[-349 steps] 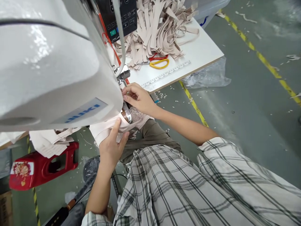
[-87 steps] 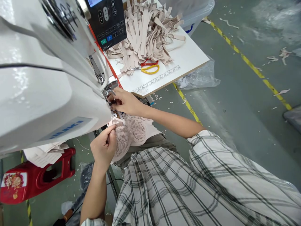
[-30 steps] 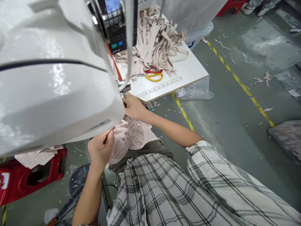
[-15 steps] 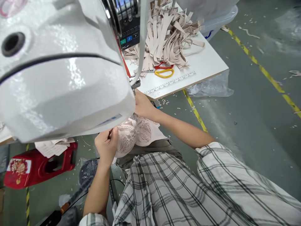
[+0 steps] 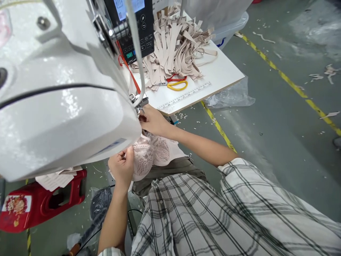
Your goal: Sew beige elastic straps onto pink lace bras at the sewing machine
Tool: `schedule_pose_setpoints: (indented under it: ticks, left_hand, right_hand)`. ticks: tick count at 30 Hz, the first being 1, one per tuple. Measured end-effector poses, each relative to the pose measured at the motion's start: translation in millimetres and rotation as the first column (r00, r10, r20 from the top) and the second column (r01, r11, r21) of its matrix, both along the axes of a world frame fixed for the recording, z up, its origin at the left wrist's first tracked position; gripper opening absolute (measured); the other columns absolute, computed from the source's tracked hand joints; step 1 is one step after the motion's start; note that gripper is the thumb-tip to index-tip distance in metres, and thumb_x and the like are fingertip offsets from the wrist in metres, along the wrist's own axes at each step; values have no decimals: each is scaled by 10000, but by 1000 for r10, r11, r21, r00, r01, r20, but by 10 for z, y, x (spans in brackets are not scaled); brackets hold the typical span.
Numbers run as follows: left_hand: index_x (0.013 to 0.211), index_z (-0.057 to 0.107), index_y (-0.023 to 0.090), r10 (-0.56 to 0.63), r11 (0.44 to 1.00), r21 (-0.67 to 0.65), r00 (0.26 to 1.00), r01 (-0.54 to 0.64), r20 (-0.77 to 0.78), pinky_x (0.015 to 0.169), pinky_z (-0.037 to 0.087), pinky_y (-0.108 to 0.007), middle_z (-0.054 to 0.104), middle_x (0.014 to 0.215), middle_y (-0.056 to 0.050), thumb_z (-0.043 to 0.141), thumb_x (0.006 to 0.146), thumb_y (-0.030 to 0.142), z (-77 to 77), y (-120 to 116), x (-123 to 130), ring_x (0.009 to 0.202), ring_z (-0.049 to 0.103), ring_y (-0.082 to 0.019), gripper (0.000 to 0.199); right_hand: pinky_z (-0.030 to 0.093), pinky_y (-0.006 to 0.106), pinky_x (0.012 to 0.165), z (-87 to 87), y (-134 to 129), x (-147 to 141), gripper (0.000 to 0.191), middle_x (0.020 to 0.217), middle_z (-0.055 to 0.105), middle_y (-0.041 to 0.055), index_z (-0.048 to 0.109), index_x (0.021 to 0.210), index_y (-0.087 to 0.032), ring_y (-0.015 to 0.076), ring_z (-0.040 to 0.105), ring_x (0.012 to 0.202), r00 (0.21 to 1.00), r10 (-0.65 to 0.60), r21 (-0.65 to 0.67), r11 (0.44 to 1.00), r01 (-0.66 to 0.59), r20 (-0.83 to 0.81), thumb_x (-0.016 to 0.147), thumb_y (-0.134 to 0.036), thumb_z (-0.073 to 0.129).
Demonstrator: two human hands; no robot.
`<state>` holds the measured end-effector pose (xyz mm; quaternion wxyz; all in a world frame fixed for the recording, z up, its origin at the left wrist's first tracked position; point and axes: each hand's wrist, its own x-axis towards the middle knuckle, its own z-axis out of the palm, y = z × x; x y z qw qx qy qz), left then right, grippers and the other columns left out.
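A pale pink lace bra point(image 5: 144, 156) hangs over my lap at the front edge of a white sewing machine point(image 5: 69, 121), its upper part running in under the machine head. My left hand point(image 5: 122, 167) is closed, thumb pressed to curled fingers, pinching the bra's left edge just below the machine head. Close to the metal thread guides at the machine's end is my right hand point(image 5: 156, 121), above the bra's other cup. Its fingers curl inward, and the machine partly covers them, so what they grip is hidden. Needle and presser foot are out of sight behind the head.
On the white tabletop point(image 5: 226, 65) lie a heap of beige fabric strips point(image 5: 176, 49), red-and-yellow-handled scissors point(image 5: 177, 84) and a printed ruler scale point(image 5: 186, 95). A control panel point(image 5: 135, 35) stands behind the machine. A red plastic jug point(image 5: 39, 202) is at lower left.
The view has shifted, so the machine sits lower and further left, showing more of the control panel and the right hand's fingers. Both hands keep nearly the same place at the bra.
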<state>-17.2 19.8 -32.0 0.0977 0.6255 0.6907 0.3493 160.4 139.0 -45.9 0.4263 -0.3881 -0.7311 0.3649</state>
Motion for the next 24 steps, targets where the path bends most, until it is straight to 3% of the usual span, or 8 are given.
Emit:
schedule_pose_setpoints:
  ticks: [8,11,13,15,17,18,22,24]
  left_hand:
    - [748,637,173,38,997,-73,996,-32,85,718,508,-244,670,712,-15,654,840,412,16,35,55,724,646,-160,256]
    - [923,683,157,48,978,-206,986,-14,160,835,524,-294,735,871,-54,650,846,437,57,81,-29,859,691,-204,292]
    - [990,701,156,15,924,-370,956,99,292,893,521,-331,753,978,-82,645,852,481,90,102,-77,970,692,-241,358]
    - [1004,718,154,27,781,-527,824,336,565,921,521,-368,760,995,-99,668,822,568,85,66,-60,1012,690,-273,455]
    - [960,734,140,125,613,-538,601,579,790,921,527,-409,766,923,-113,747,709,655,12,-51,58,994,700,-306,572]
    - [926,737,131,171,560,-509,509,654,843,910,532,-426,763,873,-119,790,638,678,-48,-134,156,969,707,-320,620]
    - [950,732,118,216,487,-387,322,783,922,889,533,-433,751,835,-124,788,598,726,-343,-482,675,904,719,-311,705]
    - [1002,715,125,185,468,-360,309,807,933,854,534,-413,745,848,-117,713,639,781,-502,-586,889,863,715,-287,750]
  right_hand:
    - [408,273,754,22,17,37,73,1084,547,51,593,850,-162,138,480,813,997,12,-34,999,-14,-80,798,-110,591]
    - [411,276,779,6,30,7,94,1084,554,48,589,822,-164,140,497,835,995,-1,-31,1000,-2,-100,776,-85,611]
    - [415,280,803,4,34,-9,100,1082,556,50,583,815,-165,145,510,864,993,-4,-31,1000,0,-121,773,-76,605]
    - [417,289,825,25,7,11,83,1064,556,54,574,809,-161,147,519,883,988,-8,-57,998,-1,-153,786,-86,599]
    - [416,293,815,73,-70,96,57,1005,554,46,568,793,-158,140,520,855,984,7,-108,994,-26,-176,820,-143,616]
    - [411,290,792,106,-126,166,90,951,550,33,563,782,-158,132,512,820,984,35,-136,989,-59,-176,839,-186,627]
    - [352,253,636,274,-396,523,165,741,503,-31,555,806,-174,93,424,655,956,212,-279,923,-264,-204,896,-297,618]
    - [347,238,591,311,-503,659,160,719,539,-34,557,845,-179,85,426,623,935,220,-389,864,-318,-276,911,-313,615]
